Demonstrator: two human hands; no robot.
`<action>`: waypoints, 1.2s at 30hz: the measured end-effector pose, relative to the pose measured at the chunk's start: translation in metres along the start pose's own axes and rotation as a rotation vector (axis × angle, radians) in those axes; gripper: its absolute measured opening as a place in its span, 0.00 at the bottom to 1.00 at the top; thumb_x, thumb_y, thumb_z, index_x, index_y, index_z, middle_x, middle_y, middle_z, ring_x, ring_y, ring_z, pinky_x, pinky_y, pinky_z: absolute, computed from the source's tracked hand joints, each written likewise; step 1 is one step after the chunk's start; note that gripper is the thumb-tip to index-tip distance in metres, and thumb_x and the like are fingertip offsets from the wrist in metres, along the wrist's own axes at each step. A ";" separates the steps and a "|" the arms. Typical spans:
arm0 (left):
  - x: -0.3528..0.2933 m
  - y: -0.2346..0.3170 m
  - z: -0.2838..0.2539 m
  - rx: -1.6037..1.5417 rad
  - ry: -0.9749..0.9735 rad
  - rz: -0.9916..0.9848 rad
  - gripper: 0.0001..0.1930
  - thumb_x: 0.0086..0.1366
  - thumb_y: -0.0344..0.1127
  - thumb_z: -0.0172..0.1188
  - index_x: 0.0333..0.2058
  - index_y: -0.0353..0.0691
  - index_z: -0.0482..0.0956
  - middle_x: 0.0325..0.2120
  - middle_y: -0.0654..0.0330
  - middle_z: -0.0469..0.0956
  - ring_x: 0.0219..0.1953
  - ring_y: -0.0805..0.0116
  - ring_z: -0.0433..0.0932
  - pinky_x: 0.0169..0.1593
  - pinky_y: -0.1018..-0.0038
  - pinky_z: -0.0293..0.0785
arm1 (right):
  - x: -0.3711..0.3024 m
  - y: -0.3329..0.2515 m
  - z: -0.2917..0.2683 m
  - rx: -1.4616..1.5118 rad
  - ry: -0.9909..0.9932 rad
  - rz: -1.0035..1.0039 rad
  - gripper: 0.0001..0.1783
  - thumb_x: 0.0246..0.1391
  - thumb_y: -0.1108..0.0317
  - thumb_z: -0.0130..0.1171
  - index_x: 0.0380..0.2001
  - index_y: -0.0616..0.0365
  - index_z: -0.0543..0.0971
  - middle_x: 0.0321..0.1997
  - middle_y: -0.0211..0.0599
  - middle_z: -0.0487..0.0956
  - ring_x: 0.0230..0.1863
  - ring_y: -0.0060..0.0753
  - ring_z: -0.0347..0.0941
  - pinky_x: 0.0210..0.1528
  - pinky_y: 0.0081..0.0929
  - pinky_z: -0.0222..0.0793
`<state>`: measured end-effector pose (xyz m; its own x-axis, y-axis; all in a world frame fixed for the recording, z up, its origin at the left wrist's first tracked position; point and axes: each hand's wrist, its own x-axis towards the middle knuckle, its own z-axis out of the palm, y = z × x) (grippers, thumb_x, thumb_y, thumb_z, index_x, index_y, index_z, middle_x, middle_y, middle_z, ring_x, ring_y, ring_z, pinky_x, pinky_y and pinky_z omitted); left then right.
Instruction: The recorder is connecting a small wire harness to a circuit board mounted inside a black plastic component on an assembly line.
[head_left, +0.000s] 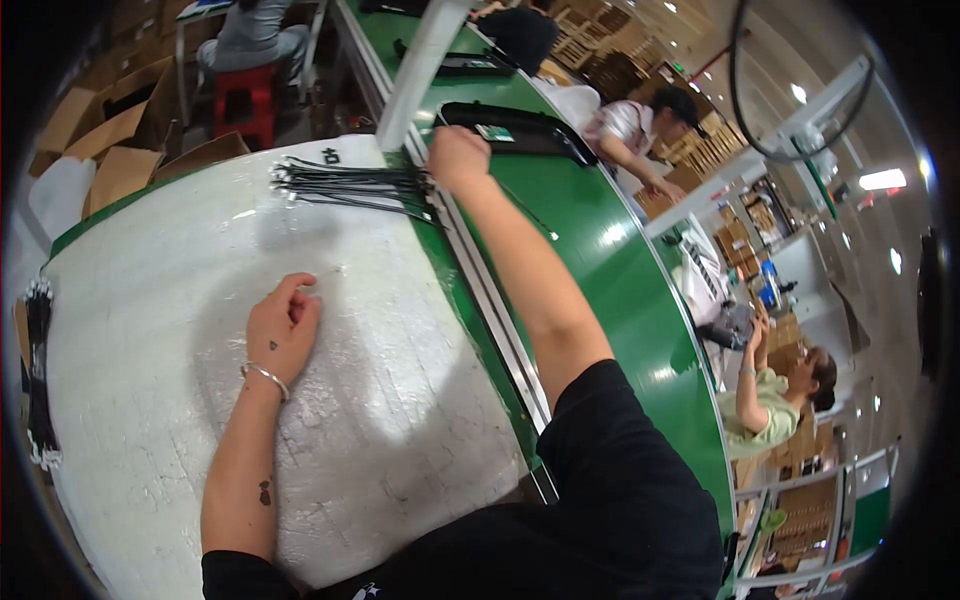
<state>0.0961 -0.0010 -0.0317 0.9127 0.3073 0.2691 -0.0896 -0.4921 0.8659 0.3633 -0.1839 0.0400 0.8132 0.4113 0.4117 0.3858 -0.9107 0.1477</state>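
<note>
My right hand [458, 158] reaches out over the green conveyor belt [610, 300], at the left end of a long black housing [545, 135]. Its fingers are curled closed, and what they grip is hidden. A small green circuit board [494, 133] shows inside the housing. From beside this hand a thin black cable [530, 209] trails over the belt and ends in a white connector. My left hand [283, 330] hovers above or rests on the white worktable [150, 330], fingers loosely bent, thumb apart, nothing in it. A bundle of black cables [350, 186] lies between table and belt rail.
A metal rail [490, 285] separates table and belt. A white post [418, 75] rises beyond the cables. Another cable bundle [40, 370] lies at the left edge. More black housings [465, 64] sit farther up the belt. Co-workers [775, 400] stand across it; cardboard boxes [125, 125] are far left.
</note>
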 end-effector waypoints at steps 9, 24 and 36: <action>0.005 0.003 0.001 -0.071 -0.033 -0.076 0.08 0.57 0.31 0.58 0.37 0.41 0.75 0.18 0.60 0.74 0.20 0.65 0.73 0.27 0.70 0.70 | 0.099 0.033 0.072 0.013 -0.263 0.355 0.28 0.49 0.42 0.57 0.41 0.54 0.79 0.45 0.45 0.80 0.48 0.47 0.76 0.48 0.41 0.72; 0.011 -0.012 0.002 -0.217 0.011 -0.010 0.05 0.58 0.29 0.58 0.33 0.36 0.74 0.17 0.62 0.73 0.19 0.75 0.70 0.26 0.78 0.68 | -0.067 0.097 -0.104 -0.002 0.094 -0.095 0.23 0.52 0.49 0.57 0.24 0.62 0.73 0.24 0.52 0.76 0.29 0.54 0.75 0.29 0.45 0.68; -0.037 0.128 -0.143 -0.733 0.440 0.669 0.09 0.61 0.32 0.60 0.39 0.39 0.79 0.33 0.65 0.79 0.33 0.80 0.75 0.35 0.83 0.70 | -0.314 0.013 -0.237 0.121 0.080 -0.882 0.09 0.28 0.64 0.57 0.19 0.52 0.73 0.26 0.30 0.70 0.33 0.34 0.71 0.30 0.26 0.67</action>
<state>-0.0066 0.0409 0.1295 0.3807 0.4944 0.7815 -0.8655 -0.1070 0.4893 0.0100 -0.3340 0.1258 0.1680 0.9521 0.2556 0.9035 -0.2524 0.3464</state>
